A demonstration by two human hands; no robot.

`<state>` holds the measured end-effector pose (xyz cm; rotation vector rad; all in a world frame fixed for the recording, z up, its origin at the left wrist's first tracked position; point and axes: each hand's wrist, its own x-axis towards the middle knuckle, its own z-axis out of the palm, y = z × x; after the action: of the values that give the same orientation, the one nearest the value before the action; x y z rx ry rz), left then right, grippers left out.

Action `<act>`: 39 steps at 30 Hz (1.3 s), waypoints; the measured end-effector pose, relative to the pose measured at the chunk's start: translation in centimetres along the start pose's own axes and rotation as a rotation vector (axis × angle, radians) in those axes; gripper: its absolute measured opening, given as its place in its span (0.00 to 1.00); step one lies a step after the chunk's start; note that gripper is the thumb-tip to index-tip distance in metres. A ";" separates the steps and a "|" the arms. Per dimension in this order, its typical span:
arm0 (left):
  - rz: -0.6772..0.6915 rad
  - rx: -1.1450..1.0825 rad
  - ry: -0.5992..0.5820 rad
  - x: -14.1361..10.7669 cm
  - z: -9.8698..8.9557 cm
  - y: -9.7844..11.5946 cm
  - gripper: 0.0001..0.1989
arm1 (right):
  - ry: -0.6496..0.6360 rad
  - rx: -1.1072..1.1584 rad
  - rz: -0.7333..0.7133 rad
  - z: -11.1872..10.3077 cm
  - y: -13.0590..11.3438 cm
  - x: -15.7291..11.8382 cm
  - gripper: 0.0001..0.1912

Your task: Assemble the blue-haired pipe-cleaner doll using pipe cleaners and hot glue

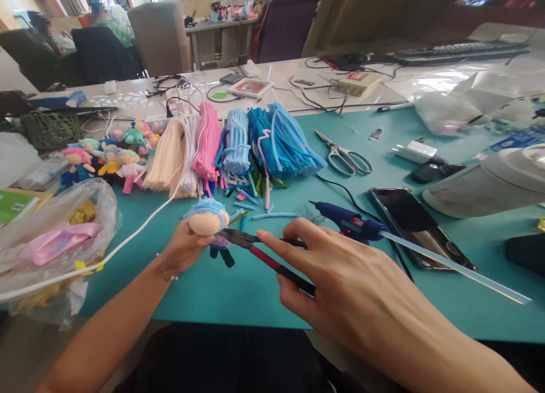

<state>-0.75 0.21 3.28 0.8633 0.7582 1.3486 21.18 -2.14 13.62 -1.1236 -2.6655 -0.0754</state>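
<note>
Where everything is set by a clock centred on the doll, a broad teal mat (264, 302) runs beneath the work, and soft bundles of fuzzy blue, pink, white and cream stems (293, 146) span eleven to two. At four o'clock the right hand (340, 274) is curled round the handles, forefinger stretched forward; at eight the left hand (187, 245) pinches the doll under its head. A dark-blue glue gun (351, 220) with a clear stick lies at three, silver scissors (335, 150) at two. Slim pliers with red-and-black handles (268, 258) reach in from four, their nose at the small blue-haired, peach-headed fuzzy doll (206, 221), above the mat. The step looks like nipping or tucking by the neck; whether the jaws bite anything is unclear. The next move seems to call for a steady head and a light squeeze.
</note>
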 end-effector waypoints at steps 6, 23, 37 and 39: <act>-0.033 -0.015 -0.020 -0.1 -0.2 -0.1 0.17 | 0.008 -0.020 -0.047 -0.1 0.2 0.0 0.19; -0.007 0.012 -0.006 0.0 0.0 -0.1 0.17 | -0.008 -0.056 -0.067 -0.2 0.1 0.1 0.18; 0.011 0.013 -0.018 0.0 0.0 -0.1 0.15 | -0.009 -0.073 -0.076 -0.3 0.0 0.0 0.19; 0.012 0.012 -0.014 0.0 0.0 0.0 0.15 | -0.013 -0.078 -0.072 -0.5 0.0 0.0 0.19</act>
<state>-0.73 0.18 3.24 0.8875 0.7520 1.3481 21.27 -2.26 14.05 -1.0536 -2.7364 -0.1867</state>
